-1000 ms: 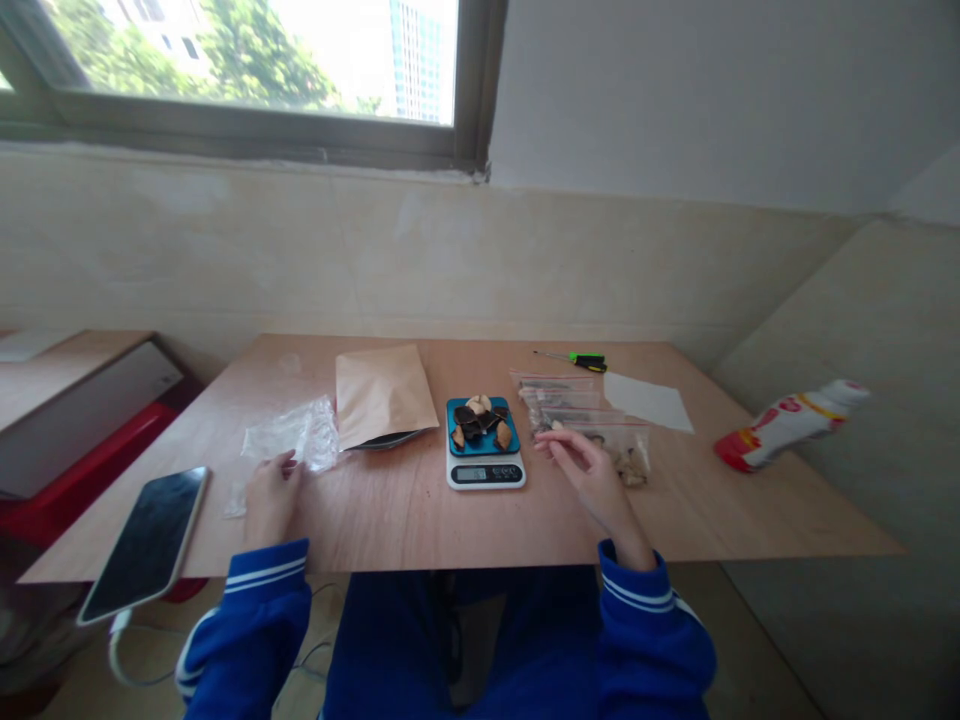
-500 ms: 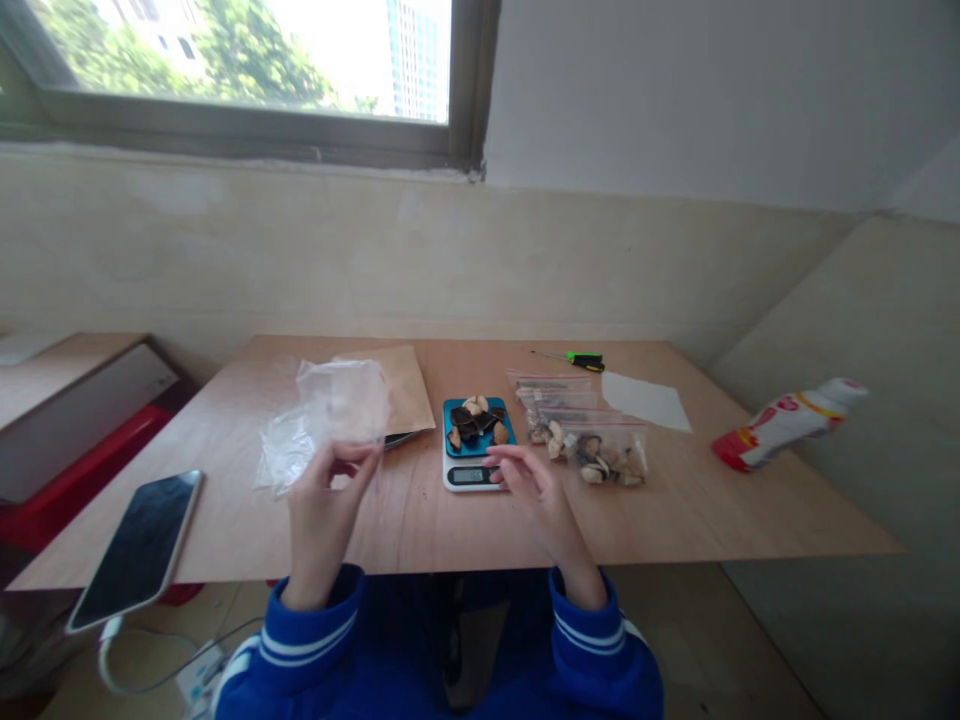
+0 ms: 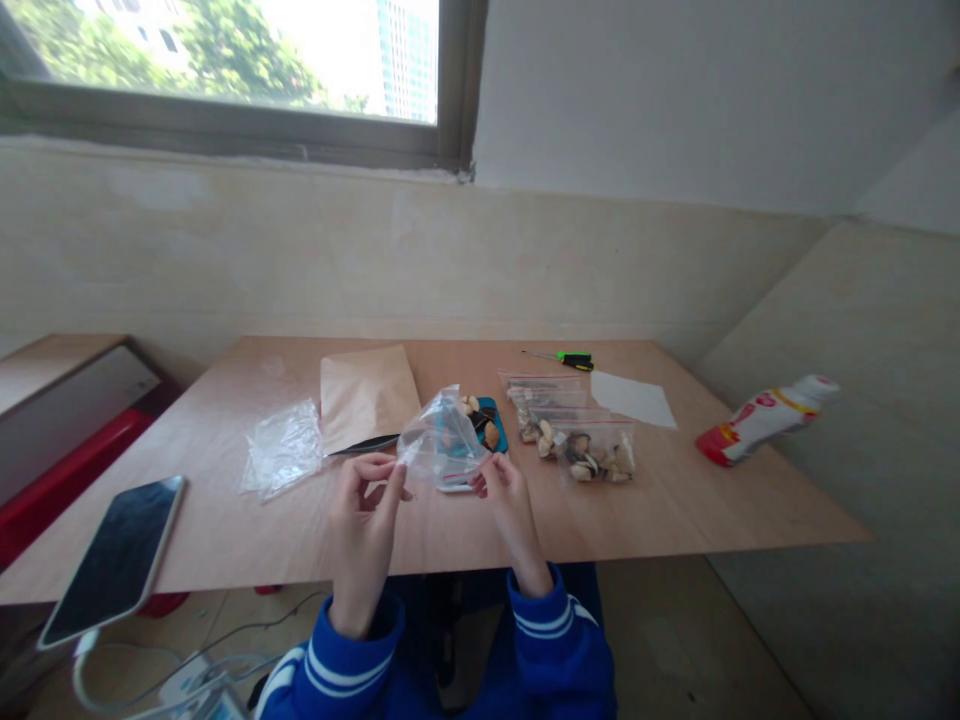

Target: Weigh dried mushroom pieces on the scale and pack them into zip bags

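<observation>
My left hand [image 3: 367, 510] and my right hand [image 3: 504, 495] both pinch the edges of a small clear zip bag [image 3: 441, 448], held up between them just above the table's near edge. Right behind the bag stands a small scale with a blue top [image 3: 491, 428], carrying dark and tan nut pieces; the bag hides most of it. To the right lie filled zip bags [image 3: 592, 452] of the same pieces.
A pile of empty clear bags [image 3: 281, 458] and a brown paper envelope [image 3: 366, 397] lie left of the scale. A phone [image 3: 112, 560] on a cable sits at the left edge. A green-handled screwdriver [image 3: 570, 359], white paper [image 3: 632, 398] and a fallen bottle [image 3: 761, 420] are at right.
My left hand lifted one clear bag off the pile and carried it to the middle. My right hand left the filled bags and took the bag's other edge.
</observation>
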### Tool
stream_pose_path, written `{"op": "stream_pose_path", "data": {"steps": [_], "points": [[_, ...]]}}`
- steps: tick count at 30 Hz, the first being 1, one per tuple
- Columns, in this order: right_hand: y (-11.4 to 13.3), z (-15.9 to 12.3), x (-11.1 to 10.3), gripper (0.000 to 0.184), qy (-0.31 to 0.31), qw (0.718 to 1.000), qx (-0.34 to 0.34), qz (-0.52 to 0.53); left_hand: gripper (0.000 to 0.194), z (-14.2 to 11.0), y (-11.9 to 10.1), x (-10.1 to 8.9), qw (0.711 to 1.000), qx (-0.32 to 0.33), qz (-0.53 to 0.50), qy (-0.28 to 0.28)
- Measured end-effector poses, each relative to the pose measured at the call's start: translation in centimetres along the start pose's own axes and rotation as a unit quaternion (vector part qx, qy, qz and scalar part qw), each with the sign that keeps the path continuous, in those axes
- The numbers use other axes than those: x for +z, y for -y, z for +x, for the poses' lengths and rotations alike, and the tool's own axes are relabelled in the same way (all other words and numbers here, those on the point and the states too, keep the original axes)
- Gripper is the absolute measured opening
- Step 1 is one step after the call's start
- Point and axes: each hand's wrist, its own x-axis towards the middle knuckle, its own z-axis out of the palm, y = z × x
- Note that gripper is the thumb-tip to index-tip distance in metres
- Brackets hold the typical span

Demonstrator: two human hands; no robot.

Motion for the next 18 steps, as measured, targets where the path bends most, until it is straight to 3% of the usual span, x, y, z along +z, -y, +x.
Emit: {"op": "stream_pose_path", "data": {"steps": [4, 8, 11, 13, 15, 18], "points": [[-0.7, 0.0, -0.5, 0.041, 0.11, 0.993, 0.042, 0.0, 0.016, 0.3, -0.2, 0.0, 0.983, 0.151, 0.089, -0.051], [0.1, -0.7, -1.4, 0.042, 0.229, 0.973, -0.014, -0.036, 0.02, 0.8, 0.3, 0.4, 0.978, 0.206, 0.027, -0.028], [0.4, 0.1, -2.9, 0.038, 0.195, 0.975, -0.049, -0.099, 0.024, 1.8, 0.9, 0.4, 0.989, 0.149, 0.009, -0.004], [0.1, 1.6, -4.0, 0.034, 0.142, 0.973, -0.099, -0.155, 0.024, 2.7, 1.2, 0.5, 0.996, 0.088, 0.018, -0.023], [-0.5, 3.7, -4.8, 0.034, 0.106, 0.955, -0.169, -0.218, 0.023, 3.6, 1.3, 0.6, 0.997, 0.044, 0.025, -0.059], [-1.4, 6.8, -5.3, 0.044, 0.102, 0.914, -0.232, -0.316, 0.02, 4.6, 1.4, 1.1, 0.994, -0.001, 0.034, -0.106]]}}
